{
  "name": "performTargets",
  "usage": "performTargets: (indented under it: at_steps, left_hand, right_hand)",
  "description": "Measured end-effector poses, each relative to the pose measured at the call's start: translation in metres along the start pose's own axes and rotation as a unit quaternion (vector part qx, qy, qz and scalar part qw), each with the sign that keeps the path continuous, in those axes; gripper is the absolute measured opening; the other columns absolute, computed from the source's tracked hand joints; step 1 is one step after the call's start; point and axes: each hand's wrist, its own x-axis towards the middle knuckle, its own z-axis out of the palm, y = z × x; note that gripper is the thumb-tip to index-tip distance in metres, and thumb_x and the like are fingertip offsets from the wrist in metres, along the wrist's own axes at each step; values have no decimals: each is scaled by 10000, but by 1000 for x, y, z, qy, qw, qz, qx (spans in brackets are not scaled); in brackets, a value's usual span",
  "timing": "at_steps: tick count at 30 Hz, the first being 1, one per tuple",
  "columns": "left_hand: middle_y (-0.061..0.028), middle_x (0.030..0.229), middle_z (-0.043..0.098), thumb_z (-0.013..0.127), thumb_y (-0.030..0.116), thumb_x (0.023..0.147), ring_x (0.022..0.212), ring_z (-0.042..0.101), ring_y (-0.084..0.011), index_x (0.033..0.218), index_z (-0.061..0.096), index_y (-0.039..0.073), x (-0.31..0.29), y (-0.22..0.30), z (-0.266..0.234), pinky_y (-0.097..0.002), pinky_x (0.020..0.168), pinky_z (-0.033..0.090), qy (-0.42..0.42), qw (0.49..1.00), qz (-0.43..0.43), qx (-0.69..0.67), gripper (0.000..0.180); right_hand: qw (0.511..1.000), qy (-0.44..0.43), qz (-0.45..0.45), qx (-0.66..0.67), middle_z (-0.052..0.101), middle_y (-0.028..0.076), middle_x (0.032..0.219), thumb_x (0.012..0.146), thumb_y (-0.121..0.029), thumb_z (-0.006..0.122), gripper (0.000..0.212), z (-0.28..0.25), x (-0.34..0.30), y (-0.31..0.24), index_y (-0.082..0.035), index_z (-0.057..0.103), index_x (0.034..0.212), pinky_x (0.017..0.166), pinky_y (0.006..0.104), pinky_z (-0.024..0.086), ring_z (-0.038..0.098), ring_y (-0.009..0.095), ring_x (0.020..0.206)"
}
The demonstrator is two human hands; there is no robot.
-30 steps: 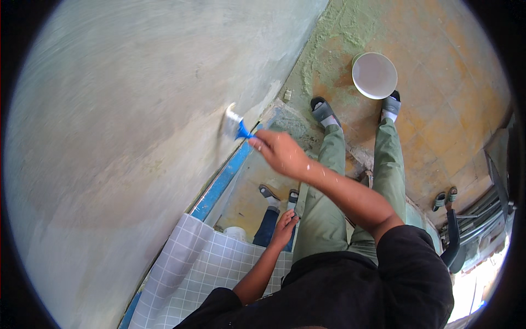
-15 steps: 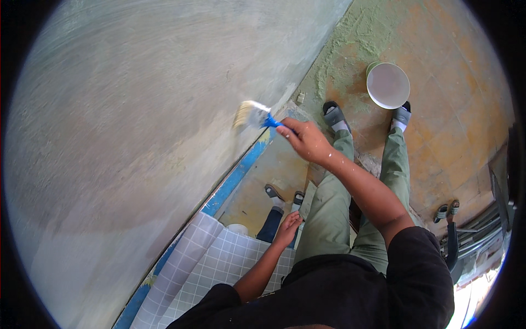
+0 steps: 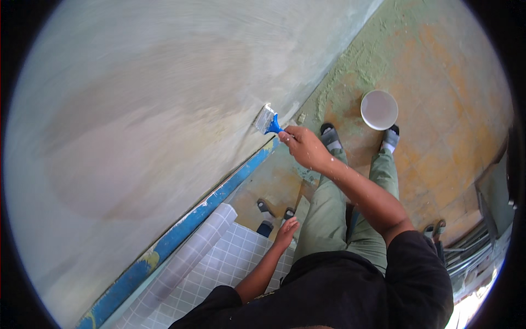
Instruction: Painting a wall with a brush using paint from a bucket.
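Note:
My right hand (image 3: 307,148) is closed round the blue handle of a wide flat paintbrush (image 3: 267,119). The brush's bristles rest against the grey wall (image 3: 164,109), low down near its foot. A broad darker, damp-looking patch spreads over the wall to the left of the brush. My left hand (image 3: 286,234) hangs beside my left thigh with its fingers loosely stretched and nothing in it. By my feet, a whitish bucket (image 3: 379,109) holds a pale liquid. White specks dot my right hand and forearm.
A chipped blue ledge (image 3: 219,192) runs along the wall. Next to it lies a partly rolled grey sheet with a white grid (image 3: 230,257). Other people's sandalled feet (image 3: 265,207) show at lower left and right. Greenish debris (image 3: 350,71) covers floor along the wall; metal lengths (image 3: 471,255) lie right.
My right hand has brought the brush a little to the right along the wall. The view has shifted, showing more of the blue ledge. My left hand stays beside my thigh.

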Motion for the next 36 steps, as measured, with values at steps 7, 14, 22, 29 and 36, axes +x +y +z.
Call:
performTargets:
  at_steps: [7, 14, 22, 29, 36]
  left_hand:
    - [-140, 1255, 564, 616, 265, 915, 1163, 523, -195, 1307, 476, 7, -12, -53, 36, -300, 992, 381, 45, 988, 88, -116, 490]
    - [-169, 1267, 560, 636, 258, 901, 1166, 535, -211, 1304, 463, -10, -34, -75, 53, -310, 1005, 382, 80, 984, 75, -141, 514]
    - [-170, 1245, 572, 631, 219, 899, 1152, 548, -213, 1277, 479, -35, -58, -89, 18, -310, 988, 403, 156, 957, 165, -183, 480]
    - [-177, 1253, 567, 640, 230, 891, 1172, 539, -224, 1268, 488, -38, -47, -91, -34, -317, 999, 400, 170, 954, 174, -174, 487]
    - [-217, 1316, 505, 658, 307, 873, 1237, 490, -284, 1323, 430, -36, -8, -44, -76, -355, 1024, 379, 95, 957, 227, -155, 610]
  right_hand:
    - [988, -60, -108, 88, 439, 2, 621, 977, -266, 525, 276, -4, -82, -137, 3, 587, 969, 538, 260, 366, 422, 72, 593]
    - [965, -70, -248, 49, 476, 91, 602, 976, -278, 503, 271, 23, -89, -157, -24, 588, 1010, 542, 325, 397, 445, 147, 554]
    - [993, 45, -109, 6, 452, -16, 634, 978, -321, 505, 304, 23, -6, 9, -38, 607, 933, 486, 248, 349, 401, 82, 529]
    - [977, 33, 208, -9, 466, 49, 599, 958, -405, 489, 381, 36, -26, -47, -37, 571, 910, 335, 301, 243, 326, 131, 354]
    - [993, -57, 54, 89, 405, -24, 570, 997, -307, 452, 282, 49, -134, -237, -52, 558, 944, 353, 241, 206, 284, 50, 387]
